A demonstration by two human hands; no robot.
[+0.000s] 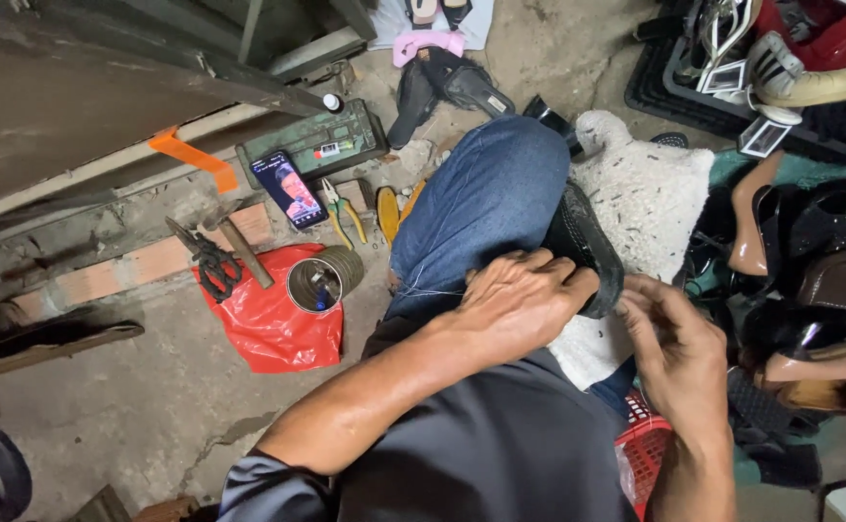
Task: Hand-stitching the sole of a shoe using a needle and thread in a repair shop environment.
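A black shoe [587,246] rests on its side against my knee in blue jeans [486,203]. My left hand [515,300] presses down on the shoe's near end, fingers wrapped over its edge. A thin pale thread [423,290] runs leftward from under that hand across the jeans. My right hand [670,348] hovers just right of the shoe's sole, fingers curled and pinched together; whether it holds a needle is too small to tell.
A white fleecy cloth [645,193] lies under the shoe. On the concrete floor to the left are a red plastic bag [268,324], a tin can [312,282], scissors [212,266], a hammer [244,249], pliers [344,208], a phone [288,188]. Several shoes [810,271] are piled at right.
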